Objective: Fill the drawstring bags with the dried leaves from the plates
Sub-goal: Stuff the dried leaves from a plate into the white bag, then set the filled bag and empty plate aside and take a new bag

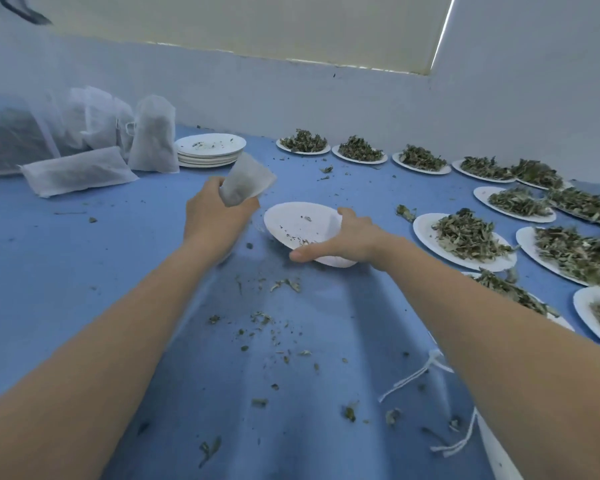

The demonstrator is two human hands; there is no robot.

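My left hand [212, 216] grips a leaf-filled bag [246, 180] by its neck; my right hand [343, 239] pinches a nearly bare, tilted plate [298, 223].

The left hand [211, 216] grips a filled bag [245, 180] tilted above the blue cloth [125, 271], while the right hand [340, 239] holds a bent, nearly bare plate [300, 225] with a few crumbs in it. Filled bags [153, 133] and a stack of used plates [210, 148] sit far left; plates of leaves [465, 237] crowd the right. Leaf bits [262, 318] and white strings [413, 377] lie near.
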